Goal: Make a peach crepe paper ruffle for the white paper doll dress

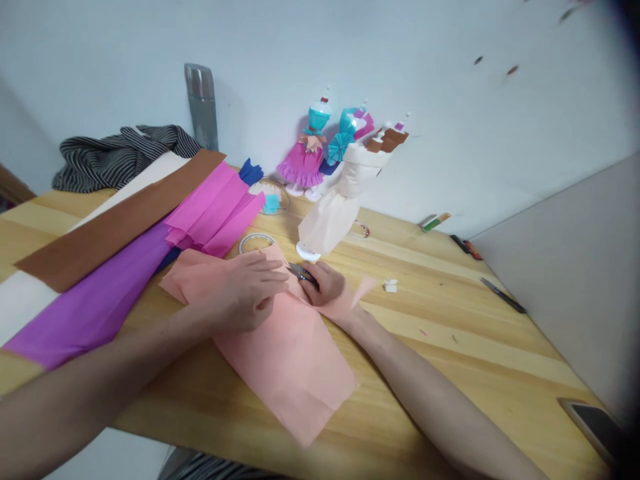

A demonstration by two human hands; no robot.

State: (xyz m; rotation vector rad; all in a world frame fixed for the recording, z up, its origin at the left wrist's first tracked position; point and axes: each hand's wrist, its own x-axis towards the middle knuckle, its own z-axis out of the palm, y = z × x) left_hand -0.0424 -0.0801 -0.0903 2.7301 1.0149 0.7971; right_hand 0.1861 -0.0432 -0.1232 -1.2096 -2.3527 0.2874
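A sheet of peach crepe paper [300, 360] lies across the table in front of me, bunched at its left end. Over its upper part rests my left hand [247, 290], fingers stretched out and fairly flat; the thumb is partly hidden. My right hand [325, 283] is closed around small scissors [303, 273], whose blades point left at the paper's upper edge. A narrow peach strip [364, 291] sticks out beside my right wrist. Just behind the hands stands a small dress form [330, 210] wrapped in cream paper, on a white base.
Strips of brown [120, 220], purple [100, 300] and pink [215, 210] crepe paper lie left. A tape roll [257, 243] sits behind my left hand. Dressed figures [305, 157], a grey bottle [201, 107] and striped cloth [125, 157] line the wall. A utility knife [503, 296] and phone [593, 430] lie right.
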